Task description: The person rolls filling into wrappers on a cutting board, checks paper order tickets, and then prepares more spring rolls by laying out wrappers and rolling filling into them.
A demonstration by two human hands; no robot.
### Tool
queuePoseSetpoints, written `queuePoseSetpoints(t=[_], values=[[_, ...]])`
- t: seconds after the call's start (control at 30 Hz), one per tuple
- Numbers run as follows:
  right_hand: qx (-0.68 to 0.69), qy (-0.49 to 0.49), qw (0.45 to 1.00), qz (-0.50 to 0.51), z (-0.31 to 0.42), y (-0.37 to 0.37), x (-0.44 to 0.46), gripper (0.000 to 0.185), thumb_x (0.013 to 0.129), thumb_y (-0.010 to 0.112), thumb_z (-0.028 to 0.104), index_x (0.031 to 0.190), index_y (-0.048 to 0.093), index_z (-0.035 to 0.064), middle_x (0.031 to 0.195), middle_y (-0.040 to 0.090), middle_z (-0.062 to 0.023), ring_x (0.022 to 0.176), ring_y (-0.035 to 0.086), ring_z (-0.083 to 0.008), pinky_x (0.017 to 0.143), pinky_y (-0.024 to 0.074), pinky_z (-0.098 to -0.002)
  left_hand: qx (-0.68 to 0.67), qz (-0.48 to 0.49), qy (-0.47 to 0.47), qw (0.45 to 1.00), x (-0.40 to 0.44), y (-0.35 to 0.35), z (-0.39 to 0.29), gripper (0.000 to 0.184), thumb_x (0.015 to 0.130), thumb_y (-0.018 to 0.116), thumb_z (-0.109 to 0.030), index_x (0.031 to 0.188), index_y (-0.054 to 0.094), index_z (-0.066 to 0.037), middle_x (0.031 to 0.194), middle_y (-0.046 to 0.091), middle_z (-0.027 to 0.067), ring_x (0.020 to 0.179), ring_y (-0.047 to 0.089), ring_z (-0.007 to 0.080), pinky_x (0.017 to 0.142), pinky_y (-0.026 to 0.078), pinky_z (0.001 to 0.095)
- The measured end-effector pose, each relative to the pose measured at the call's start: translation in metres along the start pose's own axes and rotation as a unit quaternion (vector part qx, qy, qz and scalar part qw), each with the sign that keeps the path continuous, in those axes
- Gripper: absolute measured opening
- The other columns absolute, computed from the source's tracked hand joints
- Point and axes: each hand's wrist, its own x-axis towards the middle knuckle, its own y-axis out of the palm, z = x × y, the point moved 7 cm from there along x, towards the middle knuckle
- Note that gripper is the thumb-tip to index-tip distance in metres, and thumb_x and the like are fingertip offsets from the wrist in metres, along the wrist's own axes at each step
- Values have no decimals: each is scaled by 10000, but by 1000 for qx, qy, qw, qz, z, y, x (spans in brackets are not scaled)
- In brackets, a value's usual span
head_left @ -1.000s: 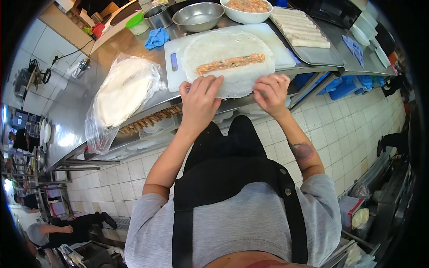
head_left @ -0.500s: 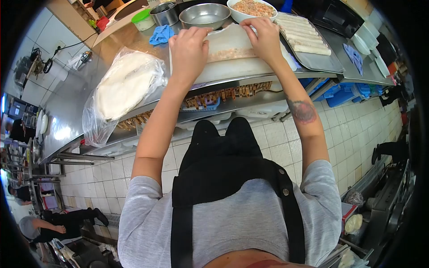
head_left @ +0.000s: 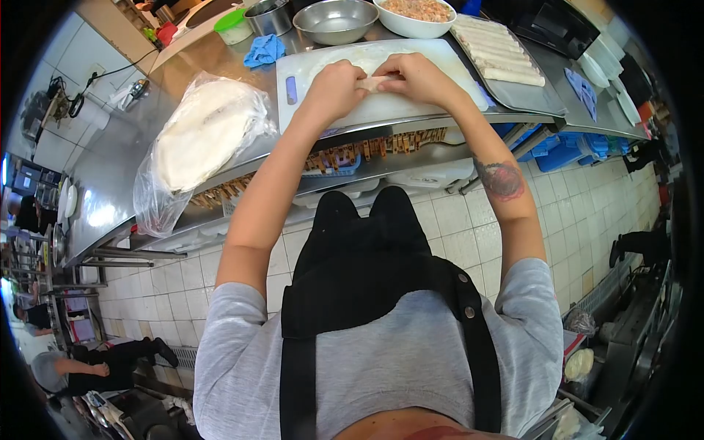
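On the white cutting board, a filled spring roll lies between my two hands, its ends covered by my fingers. My left hand is closed on its left part, fingertips curled in. My right hand grips the right part the same way. To the left, a stack of pale wrapper sheets sits in an open plastic bag. A white bowl of orange-flecked filling stands behind the board. Finished rolls lie side by side on a metal tray at right.
Behind the board are a metal bowl, a metal pot, a green-lidded tub and a blue cloth. A black microwave stands back right. Another person is at lower left.
The flat wrapper with its strip of filling has been rolled into a cylinder. Both hands have moved nearer to me and closer together, from the wrapper's far edge onto the roll.
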Motion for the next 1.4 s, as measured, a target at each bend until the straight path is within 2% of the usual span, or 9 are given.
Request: queuePoseSetpoints(t=[0.23,0.43,0.53,0.6,0.7,0.9,1.1,1.3,1.4], values=[[-9,11,999,41,8,-4,-2,254,760,784,215,985,732,107,881,716,-114,814,676,-289,758,527,-380,33,-1,-33,999,-6,5,-8,252,775,748,-184,996,743,-62,955,662,169,928,636,345,850,510,435],[47,-23,997,58,7,-10,-11,334,739,789,152,1055,717,70,954,702,-122,872,666,-300,775,527,-374,60,0,-26,998,-5,4,-11,174,772,733,-162,909,754,-56,962,675,176,885,670,341,803,546,431],[-26,-54,998,-14,-2,-33,-28,371,731,782,95,1088,703,36,987,689,-126,890,660,-304,792,527,-372,75,-20,-16,997,-4,5,-17,184,777,723,-158,910,741,-32,940,667,172,879,658,347,809,536,435],[-8,-17,1000,-3,-12,-37,-35,334,739,770,71,1063,709,17,977,685,-126,884,656,-299,802,526,-370,70,-34,-12,997,-1,10,-30,211,782,727,-173,938,728,-31,937,654,167,892,640,349,838,515,436],[18,1,1000,11,-23,-37,-41,298,760,757,71,1047,711,11,966,678,-120,873,649,-286,796,519,-358,27,-92,59,994,9,23,-58,200,761,734,-128,923,720,-10,951,649,171,906,631,345,847,514,421],[5,13,1000,25,-18,-38,-43,237,798,733,64,1018,694,-16,938,661,-115,832,642,-265,776,511,-336,57,-61,25,996,18,38,-71,213,748,732,-102,913,707,31,954,643,194,934,622,361,859,507,420],[8,7,1000,19,-18,-37,-43,247,784,748,94,1004,684,1,927,663,-129,824,636,-287,755,507,-348,70,-43,28,996,22,42,-69,166,782,684,-93,903,721,14,1013,649,203,966,625,362,832,533,413],[-18,28,998,57,-18,-35,-33,301,752,787,168,1001,686,32,937,681,-130,859,642,-308,761,504,-377,72,20,-41,996,38,46,-53,217,821,701,-198,891,724,6,1023,678,215,984,651,358,827,540,421],[-1,39,997,65,-22,-30,-32,303,739,795,177,987,688,40,932,687,-130,851,646,-300,761,503,-377,3,104,-44,994,42,43,-39,307,771,740,-240,970,725,-7,1013,699,197,936,683,329,833,540,400]])
